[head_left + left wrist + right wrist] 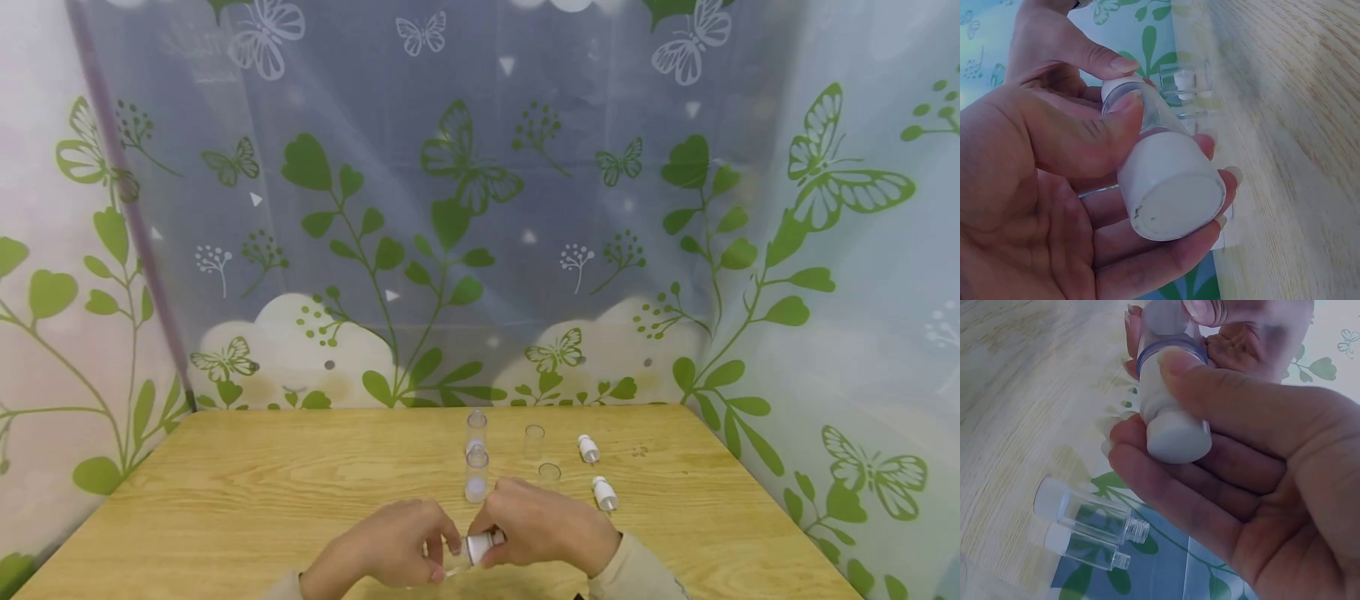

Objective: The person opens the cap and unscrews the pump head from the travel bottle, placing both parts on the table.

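Observation:
Near the table's front edge, both hands hold one small clear bottle with a white base [1169,184], tilted on its side. My left hand [405,542] grips it around the lower part, thumb on top, with the base facing the left wrist camera. At the other end, my right hand [543,521] pinches a white pump top [1179,437] between thumb and fingers. The top meets the clear body at a ring; whether it is threaded on, I cannot tell. Just beyond the hands stand two similar bottles without tops, a nearer one [476,479] and a farther one [477,427].
Right of the standing bottles are two clear caps, one farther [534,442] and one nearer [550,472]. Two white pump tops lie further right, one behind [588,449] and one in front [604,493]. A patterned curtain [465,250] hangs behind the wooden table [300,467].

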The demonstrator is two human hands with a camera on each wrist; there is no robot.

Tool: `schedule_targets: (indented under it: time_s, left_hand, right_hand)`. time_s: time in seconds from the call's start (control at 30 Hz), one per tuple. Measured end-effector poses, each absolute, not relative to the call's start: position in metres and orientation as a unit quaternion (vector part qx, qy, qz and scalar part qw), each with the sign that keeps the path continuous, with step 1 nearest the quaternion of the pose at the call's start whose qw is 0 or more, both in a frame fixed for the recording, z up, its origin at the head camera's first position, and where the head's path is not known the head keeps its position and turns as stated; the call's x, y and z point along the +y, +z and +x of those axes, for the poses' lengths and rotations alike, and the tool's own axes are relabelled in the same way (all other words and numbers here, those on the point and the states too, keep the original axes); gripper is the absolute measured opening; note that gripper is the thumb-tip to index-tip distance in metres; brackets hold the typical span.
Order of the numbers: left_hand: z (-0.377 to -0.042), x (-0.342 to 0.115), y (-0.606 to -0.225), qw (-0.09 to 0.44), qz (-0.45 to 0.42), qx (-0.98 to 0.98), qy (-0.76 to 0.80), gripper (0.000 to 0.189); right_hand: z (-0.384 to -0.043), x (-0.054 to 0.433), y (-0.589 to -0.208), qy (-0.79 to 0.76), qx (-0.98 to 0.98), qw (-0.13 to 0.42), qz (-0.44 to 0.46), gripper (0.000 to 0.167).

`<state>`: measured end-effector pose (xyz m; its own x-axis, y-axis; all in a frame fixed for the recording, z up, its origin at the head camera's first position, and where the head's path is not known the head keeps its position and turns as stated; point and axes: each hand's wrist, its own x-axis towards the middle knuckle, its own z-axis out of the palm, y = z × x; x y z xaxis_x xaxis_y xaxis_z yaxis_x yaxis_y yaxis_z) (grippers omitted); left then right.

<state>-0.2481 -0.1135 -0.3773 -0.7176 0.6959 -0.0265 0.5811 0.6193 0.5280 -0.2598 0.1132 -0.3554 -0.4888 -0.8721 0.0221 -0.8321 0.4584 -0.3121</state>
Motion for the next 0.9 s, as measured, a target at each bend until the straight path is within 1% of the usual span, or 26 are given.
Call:
schedule_targets:
  time_s: [0.17, 0.3, 0.4, 0.53, 0.67, 0.9]
  left_hand:
    - [-0.2465, -0.1136, -0.378, 0.108, 0.348, 0.899, 0.244, 0.027]
    - [-0.2463, -0.1126, -0.3783, 0.116, 0.342, 0.901, 0.24, 0.028]
    - [-0.2459, -0.1121, -0.3782, 0.121, 0.338, 0.902, 0.24, 0.029]
    - [-0.2453, -0.1123, -0.3782, 0.12, 0.336, 0.901, 0.246, 0.029]
    - [-0.2455, -0.1125, -0.3783, 0.123, 0.333, 0.901, 0.251, 0.029]
    - [-0.2457, -0.1128, -0.3784, 0.123, 0.333, 0.9, 0.252, 0.028]
  right_hand:
    - [-0.2597, 0.1121, -0.3562, -0.143, 0.862, 0.072, -0.481, 0.008]
    - [-0.26, 0.1133, -0.3561, -0.142, 0.871, 0.084, -0.463, 0.02]
    - [-0.2606, 0.1149, -0.3553, -0.154, 0.871, 0.101, -0.456, 0.027]
    - [-0.2629, 0.1172, -0.3555, -0.179, 0.857, 0.11, -0.47, 0.021]
    - [-0.2646, 0.1184, -0.3563, -0.19, 0.849, 0.118, -0.479, 0.024]
    - [-0.2646, 0.116, -0.3563, -0.179, 0.859, 0.143, -0.458, 0.024]
